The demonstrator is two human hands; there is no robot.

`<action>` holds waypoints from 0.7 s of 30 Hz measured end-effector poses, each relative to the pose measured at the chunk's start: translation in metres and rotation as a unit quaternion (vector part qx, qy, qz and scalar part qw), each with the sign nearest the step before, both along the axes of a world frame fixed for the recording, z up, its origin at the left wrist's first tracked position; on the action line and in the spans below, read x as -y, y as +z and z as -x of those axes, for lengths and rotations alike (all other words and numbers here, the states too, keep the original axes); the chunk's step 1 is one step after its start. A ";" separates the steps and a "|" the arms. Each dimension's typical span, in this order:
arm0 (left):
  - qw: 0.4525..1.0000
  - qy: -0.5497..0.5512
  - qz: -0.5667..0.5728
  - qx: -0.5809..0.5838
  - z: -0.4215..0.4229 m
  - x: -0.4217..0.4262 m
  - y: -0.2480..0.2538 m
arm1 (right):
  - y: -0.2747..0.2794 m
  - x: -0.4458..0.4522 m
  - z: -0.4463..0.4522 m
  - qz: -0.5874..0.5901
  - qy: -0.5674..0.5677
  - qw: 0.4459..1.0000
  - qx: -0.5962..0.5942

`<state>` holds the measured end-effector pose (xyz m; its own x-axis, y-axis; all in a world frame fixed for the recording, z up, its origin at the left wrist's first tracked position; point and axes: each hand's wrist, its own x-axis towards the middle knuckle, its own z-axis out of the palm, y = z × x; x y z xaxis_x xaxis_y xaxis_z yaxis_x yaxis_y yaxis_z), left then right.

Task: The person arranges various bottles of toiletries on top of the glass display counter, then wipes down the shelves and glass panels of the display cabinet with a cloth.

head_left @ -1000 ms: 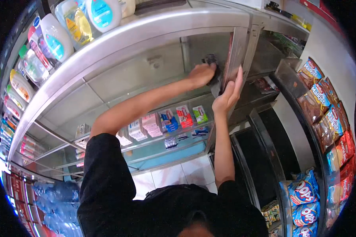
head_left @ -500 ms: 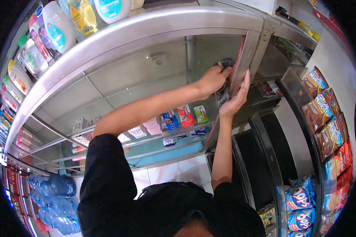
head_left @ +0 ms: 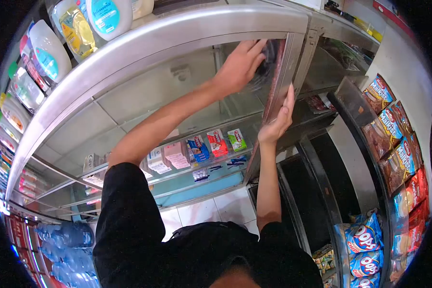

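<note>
My left hand (head_left: 240,67) reaches up to the glass pane of the display case, near its upper right corner. A dark crumpled cloth (head_left: 270,57), blurred and possibly plastic, is under its bent fingers against the glass. Part of the cloth is hidden by the hand. Lower and to the right, my right hand (head_left: 275,126) rests against the metal edge frame (head_left: 279,89) of the pane, fingers stretched upward along it. Behind the glass, small boxes (head_left: 197,148) in blue, red, green and pink stand on a shelf.
Lotion and oil bottles (head_left: 105,19) line the case's top at upper left. To the right, a black rack (head_left: 355,129) holds snack packets (head_left: 391,125), with blue chip bags (head_left: 364,240) lower down. Water bottles (head_left: 67,249) stand at lower left.
My left hand has moved up and to the left along the glass, with the dark cloth. My right hand stays at the frame. The whole view has shifted slightly.
</note>
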<state>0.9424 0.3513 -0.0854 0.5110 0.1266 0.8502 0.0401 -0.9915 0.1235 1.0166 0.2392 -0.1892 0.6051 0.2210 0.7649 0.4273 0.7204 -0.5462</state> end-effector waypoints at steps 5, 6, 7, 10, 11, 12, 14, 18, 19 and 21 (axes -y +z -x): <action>0.997 0.058 -0.040 0.017 -0.016 -0.061 -0.042 | -0.002 0.000 0.001 0.011 -0.009 1.000 -0.006; 0.998 0.067 -0.013 0.010 -0.018 -0.077 -0.048 | -0.002 -0.001 0.002 0.011 -0.008 1.000 -0.009; 0.994 0.109 0.001 -0.023 -0.020 -0.088 -0.049 | -0.003 -0.001 0.002 0.011 -0.009 1.000 -0.012; 0.973 0.202 0.073 -0.084 -0.029 -0.134 -0.055 | -0.001 -0.001 0.003 0.009 -0.011 1.000 -0.009; 0.967 0.211 0.119 -0.082 -0.035 -0.159 -0.059 | -0.001 -0.001 0.002 0.007 -0.011 1.000 -0.004; 0.958 0.221 0.164 -0.079 -0.040 -0.182 -0.063 | -0.001 -0.002 0.003 0.010 -0.015 1.000 -0.006; 0.964 0.205 0.162 -0.053 -0.041 -0.219 -0.068 | -0.002 -0.002 0.005 0.015 -0.024 1.000 -0.011; 0.948 0.219 0.224 -0.059 -0.034 -0.258 -0.075 | -0.001 0.002 0.003 0.025 -0.044 0.999 0.015; 0.944 0.221 0.236 -0.064 -0.032 -0.263 -0.074 | -0.001 0.003 0.002 0.028 -0.055 0.998 0.024; 0.936 0.224 0.258 -0.079 -0.027 -0.268 -0.073 | -0.001 0.003 0.000 0.037 -0.086 0.995 0.043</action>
<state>0.9694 0.6189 -0.1585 0.4226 0.7318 0.5347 0.4959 -0.6805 0.5393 1.0164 0.2359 -0.1904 0.5718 0.1785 0.8007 0.5877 0.5918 -0.5517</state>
